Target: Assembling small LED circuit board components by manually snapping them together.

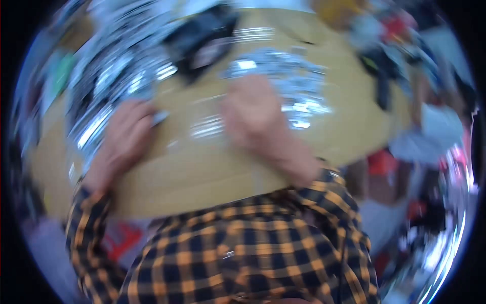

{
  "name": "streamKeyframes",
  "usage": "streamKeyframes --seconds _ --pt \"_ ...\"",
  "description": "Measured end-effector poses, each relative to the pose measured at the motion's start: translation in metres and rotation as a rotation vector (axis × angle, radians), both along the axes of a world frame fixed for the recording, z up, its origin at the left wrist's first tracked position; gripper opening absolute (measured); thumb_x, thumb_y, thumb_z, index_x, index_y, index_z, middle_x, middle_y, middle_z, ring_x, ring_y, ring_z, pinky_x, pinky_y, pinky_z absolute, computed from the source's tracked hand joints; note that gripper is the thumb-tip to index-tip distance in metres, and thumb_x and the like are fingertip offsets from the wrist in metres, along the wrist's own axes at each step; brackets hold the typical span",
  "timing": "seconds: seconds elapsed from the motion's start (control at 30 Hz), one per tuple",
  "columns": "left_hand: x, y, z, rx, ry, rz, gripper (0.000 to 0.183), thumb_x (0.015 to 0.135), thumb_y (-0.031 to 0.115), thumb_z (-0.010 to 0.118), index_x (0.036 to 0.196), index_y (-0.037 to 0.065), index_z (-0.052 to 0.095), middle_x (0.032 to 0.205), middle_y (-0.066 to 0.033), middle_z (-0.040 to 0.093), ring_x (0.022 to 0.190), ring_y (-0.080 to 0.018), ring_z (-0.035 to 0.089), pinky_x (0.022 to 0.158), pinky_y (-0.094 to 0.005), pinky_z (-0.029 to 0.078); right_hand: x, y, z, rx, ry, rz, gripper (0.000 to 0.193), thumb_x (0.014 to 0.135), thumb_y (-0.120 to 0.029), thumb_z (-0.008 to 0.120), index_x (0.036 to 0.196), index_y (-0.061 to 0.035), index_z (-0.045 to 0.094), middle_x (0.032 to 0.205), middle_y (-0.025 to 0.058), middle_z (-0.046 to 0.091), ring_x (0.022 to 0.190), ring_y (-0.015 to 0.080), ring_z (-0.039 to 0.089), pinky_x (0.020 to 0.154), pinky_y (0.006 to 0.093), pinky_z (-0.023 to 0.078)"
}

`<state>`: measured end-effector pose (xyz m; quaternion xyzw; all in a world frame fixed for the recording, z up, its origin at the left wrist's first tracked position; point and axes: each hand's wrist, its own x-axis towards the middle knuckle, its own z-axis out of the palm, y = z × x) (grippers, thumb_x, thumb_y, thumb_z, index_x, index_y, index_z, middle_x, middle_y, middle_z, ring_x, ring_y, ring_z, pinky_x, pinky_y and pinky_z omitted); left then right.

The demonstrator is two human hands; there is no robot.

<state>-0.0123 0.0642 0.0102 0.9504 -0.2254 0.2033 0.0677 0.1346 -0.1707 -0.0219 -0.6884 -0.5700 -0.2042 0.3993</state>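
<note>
On the tabletop (187, 187), a large shiny pile (116, 71) lies by the left hand (127, 127); small silvery pieces (301, 76) lie spread beside the right hand (253, 109). Both hands are curled; whether either grasps anything cannot be told. Handling, by judgement: pieces are light, thin and slippery; grip single pieces by their edges. Motion blur obscures piece outlines and the black object (202, 40). Right fingertips are hidden; a pale scrap (160, 117) at the left fingers is unclear.

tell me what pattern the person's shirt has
The shirt has dark and yellow-orange checks, seen best in the head view.
</note>
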Motion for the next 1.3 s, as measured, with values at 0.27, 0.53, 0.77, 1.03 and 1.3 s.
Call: streamKeyframes --seconds 0.27,0.53,0.77,1.03,1.3 --pt "-0.033 0.007 -0.012 -0.153 -0.024 0.278 0.057 0.064 0.000 0.065 0.121 0.002 0.057 0.120 -0.0162 0.059 0.113 -0.0358 0.055 0.098 -0.0455 0.044 -0.020 -0.007 0.027 -0.111 0.275 0.114 0.010 0.081 0.004 0.059 0.074 0.0039 0.053 0.080 0.0137 0.060 0.069 0.0236 0.057 0.060 0.0317 0.043" --pt "-0.025 0.016 -0.009 -0.012 -0.078 0.232 0.055 0.061 -0.001 0.060 0.116 0.001 0.060 0.108 -0.0137 0.063 0.105 -0.0295 0.058 0.094 -0.0433 0.045 -0.077 -0.062 0.097 0.483 1.190 1.273 0.007 0.089 -0.014 0.064 0.089 -0.0107 0.057 0.087 0.0061 0.061 0.089 0.0242 0.057 0.080 0.0284 0.049" --pt "-0.025 0.028 -0.020 -0.020 -0.100 0.160 0.043 0.065 -0.002 0.061 0.108 0.000 0.063 0.105 -0.0127 0.063 0.100 -0.0298 0.059 0.090 -0.0424 0.046 -0.091 -0.024 0.104 0.699 1.065 1.305 0.015 0.084 -0.002 0.059 0.070 -0.0079 0.058 0.073 0.0062 0.062 0.061 0.0159 0.057 0.056 0.0278 0.048" --pt "-0.013 0.014 0.006 -0.487 -0.175 0.215 0.024 0.076 -0.008 0.062 0.098 -0.001 0.068 0.104 -0.0114 0.067 0.103 -0.0269 0.061 0.090 -0.0355 0.047 -0.089 -0.047 0.112 0.645 1.398 1.029 0.007 0.084 -0.003 0.068 0.083 -0.0072 0.062 0.071 0.0061 0.059 0.069 0.0240 0.058 0.064 0.0319 0.048" --pt "-0.008 -0.026 0.016 -1.346 -0.033 0.117 0.022 0.095 0.003 0.053 0.114 -0.004 0.059 0.105 -0.0145 0.067 0.104 -0.0210 0.063 0.093 -0.0321 0.048 -0.078 -0.041 0.107 0.507 1.117 1.024 0.006 0.088 -0.011 0.067 0.084 -0.0106 0.062 0.083 0.0047 0.064 0.074 0.0221 0.059 0.069 0.0275 0.049"
